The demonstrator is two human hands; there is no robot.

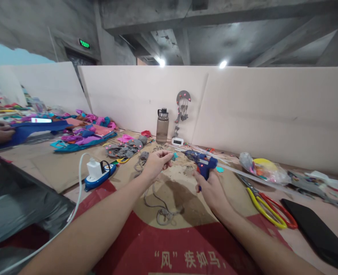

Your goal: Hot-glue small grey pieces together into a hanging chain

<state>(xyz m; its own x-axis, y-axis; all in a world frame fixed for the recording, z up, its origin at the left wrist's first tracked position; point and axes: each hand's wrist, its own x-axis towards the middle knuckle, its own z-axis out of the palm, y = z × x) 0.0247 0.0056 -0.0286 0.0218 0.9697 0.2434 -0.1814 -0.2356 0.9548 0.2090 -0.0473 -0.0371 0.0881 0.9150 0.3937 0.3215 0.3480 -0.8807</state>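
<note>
Near the frame's centre your right hand [210, 187] wraps its fingers around the blue glue gun [202, 163], your left hand [156, 162] just left of it pinches a small teal piece [174, 156], and beyond stands a bottle [162, 126].

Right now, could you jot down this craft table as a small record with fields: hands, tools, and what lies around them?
left hand: pinches a small teal felt piece
right hand: grips a blue hot glue gun, nozzle toward the felt piece
surface: brown cardboard sheet with grey cord lying on it
right side: yellow and red scissors, flat black pouch
left side: white charger in a blue power strip
back: smoky plastic water bottle
</note>
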